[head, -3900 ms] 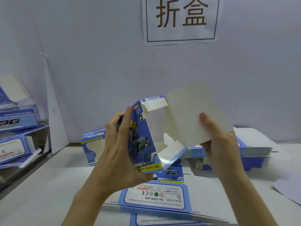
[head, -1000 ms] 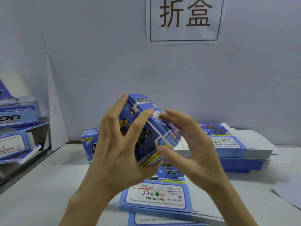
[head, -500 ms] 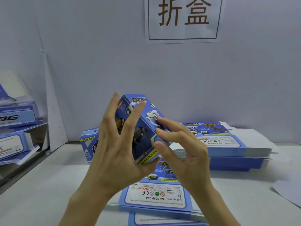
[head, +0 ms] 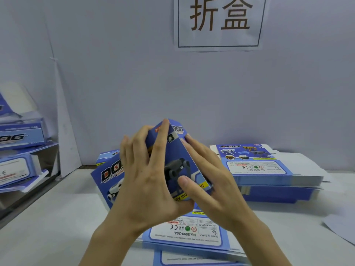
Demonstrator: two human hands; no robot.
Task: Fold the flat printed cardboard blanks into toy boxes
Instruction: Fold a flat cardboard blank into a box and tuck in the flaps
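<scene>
I hold a blue printed toy box (head: pixel 172 160), folded into shape and tilted, in the air above the table between both hands. My left hand (head: pixel 146 177) wraps its left side, fingers spread over the face with the dog picture. My right hand (head: pixel 209 179) grips the right end, thumb on the front face and fingers along the far side. Under my hands lie flat blue blanks (head: pixel 186 233), label side up. A taller stack of flat blanks (head: pixel 269 169) sits at the right.
A folded box (head: pixel 109 173) stands on the table behind my left hand. More folded boxes (head: pixel 19 139) are piled on a low shelf at the left. A grey wall with a paper sign (head: pixel 219 22) rises behind. A loose white sheet (head: pixel 342 227) lies at the right edge.
The large white flap that stood open has been folded shut. The box has since turned in my hands, and my right hand has moved from pressing the end to gripping the right side.
</scene>
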